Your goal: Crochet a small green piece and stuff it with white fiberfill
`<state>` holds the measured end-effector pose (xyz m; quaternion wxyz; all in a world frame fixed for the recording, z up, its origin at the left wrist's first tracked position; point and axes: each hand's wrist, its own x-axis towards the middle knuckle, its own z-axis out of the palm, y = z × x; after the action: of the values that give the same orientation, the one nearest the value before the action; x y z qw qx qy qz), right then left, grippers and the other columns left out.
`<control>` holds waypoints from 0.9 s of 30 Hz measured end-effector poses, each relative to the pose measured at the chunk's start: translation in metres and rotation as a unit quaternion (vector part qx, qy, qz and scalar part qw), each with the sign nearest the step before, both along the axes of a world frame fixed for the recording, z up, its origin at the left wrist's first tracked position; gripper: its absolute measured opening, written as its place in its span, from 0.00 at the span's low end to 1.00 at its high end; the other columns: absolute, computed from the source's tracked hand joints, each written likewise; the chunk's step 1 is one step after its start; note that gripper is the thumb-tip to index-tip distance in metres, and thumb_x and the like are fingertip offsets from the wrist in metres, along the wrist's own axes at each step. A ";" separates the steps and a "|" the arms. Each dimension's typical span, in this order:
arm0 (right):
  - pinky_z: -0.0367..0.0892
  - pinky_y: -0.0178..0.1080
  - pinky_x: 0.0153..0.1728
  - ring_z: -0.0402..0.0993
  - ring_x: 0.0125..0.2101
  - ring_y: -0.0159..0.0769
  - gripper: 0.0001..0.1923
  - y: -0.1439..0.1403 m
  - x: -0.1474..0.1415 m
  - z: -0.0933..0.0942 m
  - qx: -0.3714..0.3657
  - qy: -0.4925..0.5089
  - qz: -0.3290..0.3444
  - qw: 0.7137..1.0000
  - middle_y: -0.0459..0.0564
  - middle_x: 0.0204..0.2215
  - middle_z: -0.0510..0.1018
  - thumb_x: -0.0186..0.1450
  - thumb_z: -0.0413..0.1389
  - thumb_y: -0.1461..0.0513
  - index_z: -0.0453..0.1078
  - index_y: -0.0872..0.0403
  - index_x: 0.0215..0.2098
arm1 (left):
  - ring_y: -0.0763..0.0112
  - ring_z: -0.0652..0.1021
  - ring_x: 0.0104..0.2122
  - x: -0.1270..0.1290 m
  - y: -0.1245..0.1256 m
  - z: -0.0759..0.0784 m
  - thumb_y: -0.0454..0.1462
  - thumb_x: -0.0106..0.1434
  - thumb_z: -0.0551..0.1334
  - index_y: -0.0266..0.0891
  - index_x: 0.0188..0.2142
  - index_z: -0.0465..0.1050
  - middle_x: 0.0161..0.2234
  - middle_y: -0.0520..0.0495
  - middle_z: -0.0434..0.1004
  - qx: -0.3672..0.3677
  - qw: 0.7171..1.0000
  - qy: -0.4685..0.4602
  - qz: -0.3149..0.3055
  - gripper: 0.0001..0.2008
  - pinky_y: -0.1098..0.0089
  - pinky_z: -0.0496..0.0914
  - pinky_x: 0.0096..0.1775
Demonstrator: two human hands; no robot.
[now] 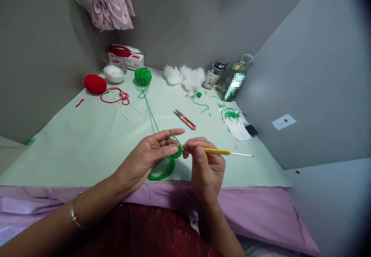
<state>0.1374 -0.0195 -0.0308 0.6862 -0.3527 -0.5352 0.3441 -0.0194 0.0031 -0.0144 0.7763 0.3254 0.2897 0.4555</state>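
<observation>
Green crochet piece [177, 152], just one, is held low above the near side of the table [87, 145], pinched by the left hand [158, 148], whose index finger extends with yarn looped over it. The right hand [207, 168] curls closed around one crochet hook [217, 152], smooth yellow grip, thin metal at both ends; whether its tip sits in a stitch, I cannot tell. Below the left hand hangs a loose loop of green strands [162, 175].

Beyond lie one pair of orange-handled snips [185, 120], well apart from the side walls, and three balls of yarn: green [143, 76], white [114, 74] and red [95, 84], all rounded and wound. One tiny green ball [199, 94] lies near fluffy white stuffing [189, 77]. Walls bound the table at left, back and right; near the right one, green snippets [231, 114] tangle on white paper [239, 129]. Pale cloth covers the tabletop up to its near edge.
</observation>
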 end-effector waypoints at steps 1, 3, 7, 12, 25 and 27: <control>0.71 0.37 0.36 0.76 0.35 0.32 0.09 0.001 -0.001 0.000 -0.004 -0.012 0.003 1.000 0.46 0.34 0.81 0.73 0.58 0.64 0.82 0.48 0.40 | 0.76 0.77 0.34 0.000 -0.001 0.000 0.35 0.59 0.76 0.44 0.52 0.84 0.32 0.53 0.79 0.015 1.000 0.007 -0.003 0.20 0.76 0.69 0.43; 0.72 0.37 0.39 0.77 0.39 0.34 0.09 0.001 -0.003 -0.001 -0.012 -0.030 0.001 0.999 0.46 0.36 0.83 0.73 0.59 0.63 0.82 0.47 0.41 | 0.75 0.78 0.36 0.000 -0.004 -0.001 0.36 0.60 0.75 0.47 0.53 0.83 0.33 0.54 0.80 0.042 0.998 0.039 -0.009 0.21 0.74 0.70 0.45; 0.73 0.37 0.41 0.79 0.39 0.34 0.10 0.000 -0.004 -0.003 -0.033 -0.026 0.017 0.999 0.45 0.36 0.84 0.73 0.59 0.63 0.83 0.45 0.41 | 0.67 0.79 0.43 -0.006 -0.004 0.003 0.38 0.62 0.74 0.51 0.56 0.81 0.37 0.53 0.81 0.126 0.978 0.167 0.013 0.22 0.65 0.68 0.55; 0.74 0.39 0.43 0.79 0.41 0.36 0.08 -0.003 -0.008 0.003 -0.013 -0.042 0.032 0.999 0.46 0.36 0.83 0.71 0.61 0.63 0.83 0.45 0.41 | 0.60 0.79 0.47 -0.016 -0.003 0.016 0.40 0.60 0.74 0.49 0.57 0.80 0.32 0.53 0.79 0.209 0.944 0.254 0.037 0.25 0.59 0.63 0.61; 0.68 0.36 0.33 0.74 0.31 0.33 0.12 -0.005 -0.025 0.015 -0.067 -0.082 0.039 0.994 0.44 0.31 0.76 0.70 0.61 0.51 0.76 0.51 0.40 | 0.66 0.73 0.37 -0.023 -0.018 0.010 0.51 0.72 0.60 0.46 0.58 0.78 0.33 0.52 0.71 0.167 0.957 0.235 0.032 0.21 0.68 0.67 0.44; 0.65 0.36 0.31 0.71 0.29 0.32 0.20 -0.008 -0.023 0.014 -0.058 -0.157 0.037 0.985 0.43 0.28 0.73 0.69 0.60 0.45 0.72 0.52 0.35 | 0.67 0.72 0.35 -0.024 -0.019 0.012 0.51 0.71 0.62 0.44 0.58 0.78 0.32 0.52 0.72 0.139 0.966 0.212 0.050 0.22 0.69 0.67 0.40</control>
<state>0.1143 -0.0271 -0.0163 0.5587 -0.4213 -0.6283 0.3399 -0.0434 -0.0163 -0.0024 0.6206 0.5045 0.3977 0.4497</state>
